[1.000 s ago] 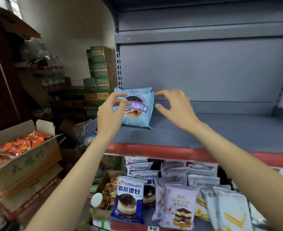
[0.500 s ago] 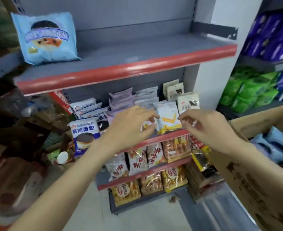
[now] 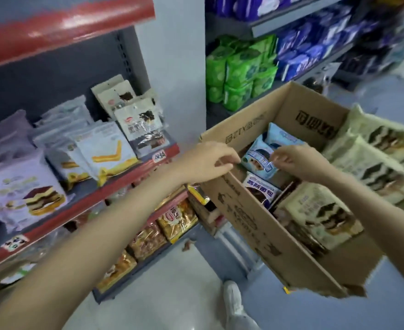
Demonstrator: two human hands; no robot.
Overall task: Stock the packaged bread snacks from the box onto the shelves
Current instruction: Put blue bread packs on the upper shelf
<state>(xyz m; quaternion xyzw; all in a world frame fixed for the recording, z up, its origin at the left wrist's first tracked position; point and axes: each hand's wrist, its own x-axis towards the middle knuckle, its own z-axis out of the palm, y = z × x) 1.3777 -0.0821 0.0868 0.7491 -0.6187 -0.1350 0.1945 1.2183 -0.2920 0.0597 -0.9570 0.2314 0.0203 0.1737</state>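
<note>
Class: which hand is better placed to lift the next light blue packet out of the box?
Right. The right hand already touches the light blue packet inside the box; the left hand sits at the rim.

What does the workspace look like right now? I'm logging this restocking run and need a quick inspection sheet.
Surface: red-edged shelf, partly filled with snack packs.
Job's things: cardboard box open; light blue bread pack upright inside, beside cream packs.
Clutter: small brown scrap on the floor.
Hands: left hand at the box's near rim, fingers curled; whether it grips is unclear. Right hand pinches the blue pack's top edge.
Cables: nothing seen.
Surroundings: green packs and blue packs on the neighbouring shelves; white shoe below.
</note>
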